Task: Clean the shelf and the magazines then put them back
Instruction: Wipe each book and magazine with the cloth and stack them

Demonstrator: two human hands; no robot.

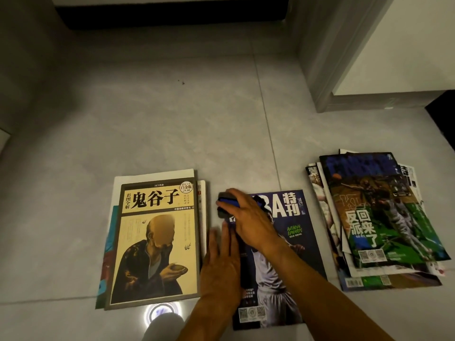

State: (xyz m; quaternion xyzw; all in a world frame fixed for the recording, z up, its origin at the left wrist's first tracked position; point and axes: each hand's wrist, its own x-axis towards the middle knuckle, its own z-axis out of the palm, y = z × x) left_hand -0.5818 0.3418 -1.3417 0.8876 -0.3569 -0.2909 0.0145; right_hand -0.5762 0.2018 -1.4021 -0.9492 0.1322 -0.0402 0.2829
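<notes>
A dark blue basketball magazine (290,244) lies flat on the grey tiled floor in front of me. My left hand (221,264) rests flat on its left edge, fingers spread. My right hand (248,217) grips a small blue and grey cleaning pad (227,201) and presses it on the magazine's top left corner. To the left lies a stack topped by a yellow-covered book (157,242). At the right sits an untidy pile of magazines (379,217) with a green and blue cover on top.
A grey door frame (327,77) and white wall stand at the back right. A dark gap under furniture (172,13) runs along the far edge. A bright round light reflection (162,311) shows on the floor near my left arm.
</notes>
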